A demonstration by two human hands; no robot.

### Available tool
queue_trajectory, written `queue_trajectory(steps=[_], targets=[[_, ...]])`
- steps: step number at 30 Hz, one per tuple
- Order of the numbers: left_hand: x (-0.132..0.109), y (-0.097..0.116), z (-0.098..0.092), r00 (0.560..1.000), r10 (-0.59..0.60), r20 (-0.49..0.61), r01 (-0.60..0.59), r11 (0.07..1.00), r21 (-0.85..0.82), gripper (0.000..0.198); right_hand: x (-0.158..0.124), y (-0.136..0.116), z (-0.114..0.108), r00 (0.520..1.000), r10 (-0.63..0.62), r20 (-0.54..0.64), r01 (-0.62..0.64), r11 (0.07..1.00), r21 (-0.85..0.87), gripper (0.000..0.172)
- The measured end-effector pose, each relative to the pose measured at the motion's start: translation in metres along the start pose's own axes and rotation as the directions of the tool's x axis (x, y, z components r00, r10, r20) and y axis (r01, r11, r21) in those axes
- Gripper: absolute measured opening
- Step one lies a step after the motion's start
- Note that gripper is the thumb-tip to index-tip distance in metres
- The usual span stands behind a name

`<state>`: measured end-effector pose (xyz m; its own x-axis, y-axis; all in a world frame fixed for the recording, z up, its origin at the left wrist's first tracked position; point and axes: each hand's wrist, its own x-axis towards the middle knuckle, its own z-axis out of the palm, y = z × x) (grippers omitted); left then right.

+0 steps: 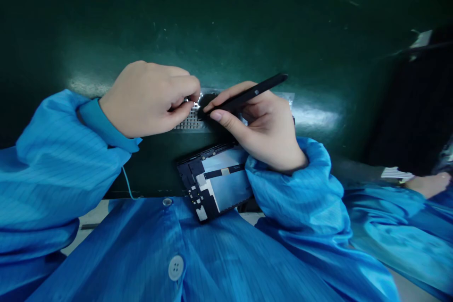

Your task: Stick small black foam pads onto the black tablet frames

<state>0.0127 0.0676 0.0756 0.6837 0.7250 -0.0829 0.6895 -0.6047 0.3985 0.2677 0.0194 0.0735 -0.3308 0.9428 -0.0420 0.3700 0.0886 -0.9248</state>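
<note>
Green table point(219, 33): right hand point(272, 127) holds black pen-like tool point(256, 91); left hand point(150, 99) pinched, contents unclear.

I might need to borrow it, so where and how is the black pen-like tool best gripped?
Probably by its free upper end, coming from the far right. The black pen-like tool slants up past the right hand, whose thumb and forefinger pinch its lower part, so that slim, uncovered end seems easiest to take.

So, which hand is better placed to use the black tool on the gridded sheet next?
Probably the right hand: it grips the black tool, lower end at the sheet. The left hand curls over the sheet's left part.
</note>
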Motion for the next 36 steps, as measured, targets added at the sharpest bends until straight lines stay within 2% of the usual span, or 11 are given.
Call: queue_trajectory(steps=[6, 9, 11, 12, 14, 16, 18, 19, 26, 33, 36], targets=[[0.003, 0.001, -0.002, 0.998, -0.026, 0.05, 0.026, 1.0, 0.001, 0.039, 0.002, -0.005, -0.001, 0.999, -0.042, 0.033, 0.044, 0.996, -0.076, 0.026], [0.002, 0.002, -0.005, 0.997, -0.032, 0.068, 0.03, 0.999, 0.029, 0.041, 0.004, -0.002, -0.002, 0.999, -0.027, 0.026, 0.028, 0.999, -0.024, 0.029], [0.001, 0.002, -0.005, 0.999, -0.022, 0.045, 0.021, 1.0, 0.022, 0.04, -0.005, 0.001, -0.003, 0.999, -0.002, -0.035, 0.005, 0.997, 0.08, 0.029], [0.001, 0.001, -0.005, 0.999, -0.016, 0.029, 0.016, 1.0, 0.007, 0.039, -0.014, 0.003, -0.003, 0.994, 0.008, -0.109, 0.006, 0.992, 0.124, 0.028], [0.0, 0.0, -0.005, 1.0, -0.004, 0.001, 0.004, 0.999, -0.036, 0.037, -0.037, 0.006, -0.001, 0.938, 0.016, -0.347, 0.032, 0.991, 0.132, 0.021], [-0.001, -0.002, -0.005, 1.0, 0.006, -0.012, -0.007, 0.997, -0.072, 0.035, -0.062, 0.011, 0.003, 0.803, -0.013, -0.596, 0.055, 0.997, 0.053, 0.013], [-0.002, -0.003, -0.005, 0.999, 0.017, -0.032, -0.02, 0.996, -0.086, 0.033, -0.081, 0.016, 0.009, 0.69, -0.057, -0.721, 0.066, 0.998, -0.016, 0.01], [-0.002, -0.004, -0.004, 0.999, 0.018, -0.042, -0.021, 0.996, -0.088, 0.033, -0.086, 0.019, 0.012, 0.668, -0.075, -0.74, 0.072, 0.997, -0.036, 0.01], [-0.002, -0.001, -0.006, 0.999, 0.0, -0.05, -0.006, 0.994, -0.11, 0.039, -0.084, 0.027, 0.019, 0.713, -0.144, -0.686, 0.085, 0.989, -0.119, 0.006], [-0.003, -0.002, -0.006, 0.998, 0.001, -0.062, -0.008, 0.994, -0.109, 0.038, -0.089, 0.03, 0.018, 0.723, -0.138, -0.677, 0.06, 0.989, -0.137, 0.004], [-0.003, -0.003, -0.005, 0.998, 0.0, -0.069, -0.008, 0.994, -0.108, 0.038, -0.094, 0.018, 0.012, 0.776, -0.131, -0.617, 0.0, 0.978, -0.207, 0.007]])
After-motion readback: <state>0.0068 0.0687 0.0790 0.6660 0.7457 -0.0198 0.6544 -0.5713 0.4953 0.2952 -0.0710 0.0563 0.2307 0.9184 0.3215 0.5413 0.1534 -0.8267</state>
